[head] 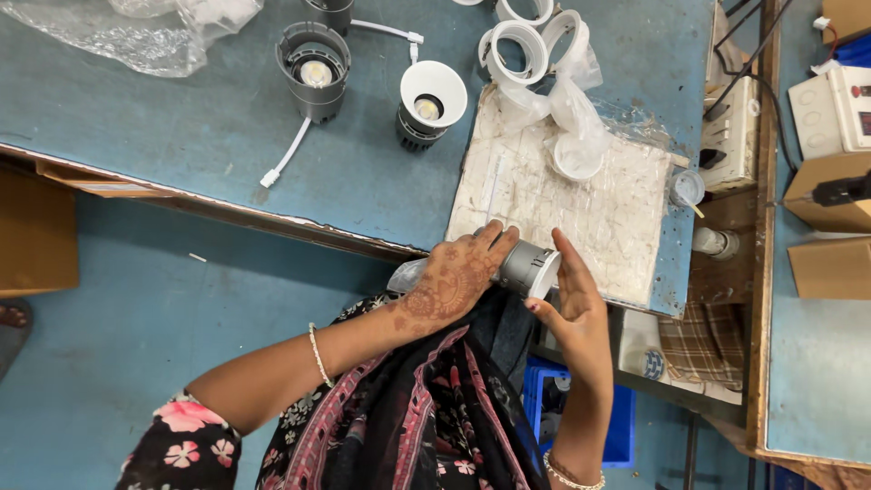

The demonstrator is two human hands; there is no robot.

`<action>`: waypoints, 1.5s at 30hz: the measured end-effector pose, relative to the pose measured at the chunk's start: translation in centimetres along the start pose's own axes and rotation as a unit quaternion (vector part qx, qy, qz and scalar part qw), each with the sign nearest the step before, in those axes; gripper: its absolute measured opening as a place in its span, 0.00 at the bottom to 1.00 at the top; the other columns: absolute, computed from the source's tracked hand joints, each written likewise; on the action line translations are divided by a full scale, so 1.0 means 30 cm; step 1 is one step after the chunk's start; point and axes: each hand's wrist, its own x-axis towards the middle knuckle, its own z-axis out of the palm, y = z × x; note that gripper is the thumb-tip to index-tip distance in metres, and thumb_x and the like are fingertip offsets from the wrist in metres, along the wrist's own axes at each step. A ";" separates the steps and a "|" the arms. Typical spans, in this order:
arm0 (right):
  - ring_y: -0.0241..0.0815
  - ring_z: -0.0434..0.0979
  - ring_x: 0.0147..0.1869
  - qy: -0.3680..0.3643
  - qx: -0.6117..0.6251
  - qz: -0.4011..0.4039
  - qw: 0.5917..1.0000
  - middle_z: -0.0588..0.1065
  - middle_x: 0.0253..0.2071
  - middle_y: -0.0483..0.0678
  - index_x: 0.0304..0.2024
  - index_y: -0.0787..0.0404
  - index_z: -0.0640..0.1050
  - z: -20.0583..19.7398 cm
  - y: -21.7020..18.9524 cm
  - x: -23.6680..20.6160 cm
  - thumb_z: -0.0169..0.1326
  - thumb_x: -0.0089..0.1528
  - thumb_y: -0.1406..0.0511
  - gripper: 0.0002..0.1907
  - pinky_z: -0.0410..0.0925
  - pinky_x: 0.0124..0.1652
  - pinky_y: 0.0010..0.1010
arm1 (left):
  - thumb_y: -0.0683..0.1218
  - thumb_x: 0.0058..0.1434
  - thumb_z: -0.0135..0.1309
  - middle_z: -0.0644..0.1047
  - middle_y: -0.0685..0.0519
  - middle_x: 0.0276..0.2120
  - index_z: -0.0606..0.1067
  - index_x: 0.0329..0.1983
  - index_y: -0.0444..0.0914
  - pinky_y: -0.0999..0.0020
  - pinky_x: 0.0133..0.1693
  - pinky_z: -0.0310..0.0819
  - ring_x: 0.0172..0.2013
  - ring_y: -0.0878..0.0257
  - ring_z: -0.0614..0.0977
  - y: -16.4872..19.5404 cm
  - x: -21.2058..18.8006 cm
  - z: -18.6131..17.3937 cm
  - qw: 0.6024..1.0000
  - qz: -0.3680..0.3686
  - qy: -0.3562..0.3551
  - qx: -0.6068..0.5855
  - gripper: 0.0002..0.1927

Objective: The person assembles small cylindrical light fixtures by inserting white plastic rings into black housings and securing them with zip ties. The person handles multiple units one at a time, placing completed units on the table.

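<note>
At far left on the blue counter (200, 118) we see crumpled clear plastic (136, 32), then a grey lamp housing (314, 71) with a white cable, then a white-rimmed downlight (429, 102). Our left hand (454, 281) wraps its grip around a grey cylindrical lamp body (524, 265) at the counter's near edge, over a worn white board (581, 209). Our right hand (573, 304) presses flat fingers against its white rim. White rings (531, 41) lie beyond.
</note>
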 end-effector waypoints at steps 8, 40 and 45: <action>0.48 0.57 0.80 -0.009 -0.150 0.019 0.989 0.59 0.77 0.54 0.73 0.65 0.60 -0.005 -0.040 -0.011 0.65 0.55 0.66 0.47 0.52 0.73 0.41 | 0.47 0.58 0.57 0.74 0.50 0.58 0.64 0.68 0.40 0.71 0.31 0.75 0.32 0.64 0.82 -0.001 -0.008 0.040 0.996 0.041 -0.003 0.081 0.34; 0.51 0.64 0.77 -0.061 0.154 0.010 0.986 0.62 0.73 0.62 0.72 0.77 0.57 0.011 -0.128 -0.071 0.57 0.59 0.36 0.59 0.60 0.71 0.45 | 0.76 0.43 0.58 0.82 0.39 0.33 0.75 0.51 0.35 0.48 0.46 0.74 0.39 0.45 0.84 0.083 0.090 -0.436 0.929 -0.034 -0.329 -0.168 0.47; 0.52 0.67 0.72 -0.074 0.210 0.016 0.975 0.64 0.72 0.63 0.73 0.77 0.57 0.014 -0.146 -0.089 0.64 0.58 0.41 0.59 0.61 0.68 0.45 | 0.75 0.42 0.58 0.83 0.42 0.36 0.74 0.58 0.37 0.47 0.47 0.72 0.42 0.44 0.83 0.094 0.055 -0.461 0.934 -0.024 -0.294 -0.200 0.49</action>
